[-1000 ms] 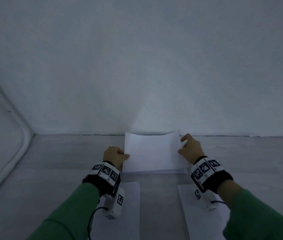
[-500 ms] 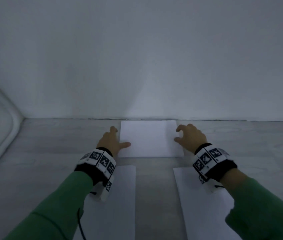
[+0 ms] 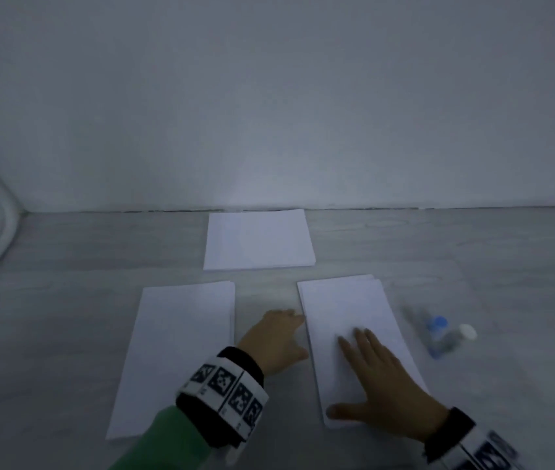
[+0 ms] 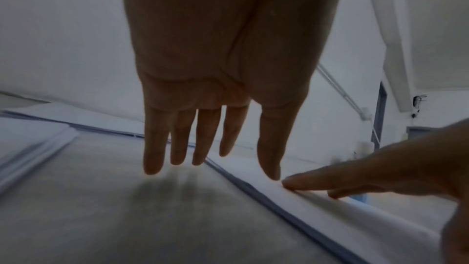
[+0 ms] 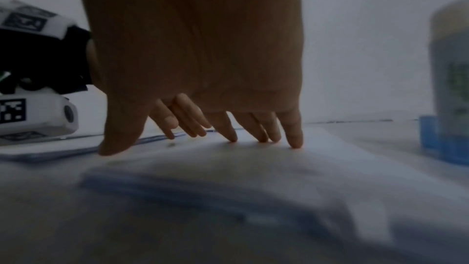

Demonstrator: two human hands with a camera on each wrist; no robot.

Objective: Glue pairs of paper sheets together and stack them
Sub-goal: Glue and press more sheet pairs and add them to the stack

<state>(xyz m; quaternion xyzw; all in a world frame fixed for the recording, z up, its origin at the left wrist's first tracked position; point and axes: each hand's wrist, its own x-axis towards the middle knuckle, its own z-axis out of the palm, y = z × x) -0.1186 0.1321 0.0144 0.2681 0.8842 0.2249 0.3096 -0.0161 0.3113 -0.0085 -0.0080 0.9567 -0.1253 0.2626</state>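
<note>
Head view is showing your left pile [image 3: 181, 351] lying untouched on the bench [image 3: 65, 317]. Your left hand [image 3: 277, 340], fingers straight and loose, is reaching the edge of the right pile [image 3: 347, 310], while your right hand [image 3: 384, 378] is pressing flat on it, fingers spread. You are starting a new pair; next, peel one sheet cleanly. The glue bottle [image 3: 439, 335] is waiting right of it, the finished stack [image 3: 259, 239] is sitting by the wall.

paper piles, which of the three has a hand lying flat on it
The right pile, beside the glue bottle: the right hand lies flat on it. The left pile and far pile are untouched.
</note>
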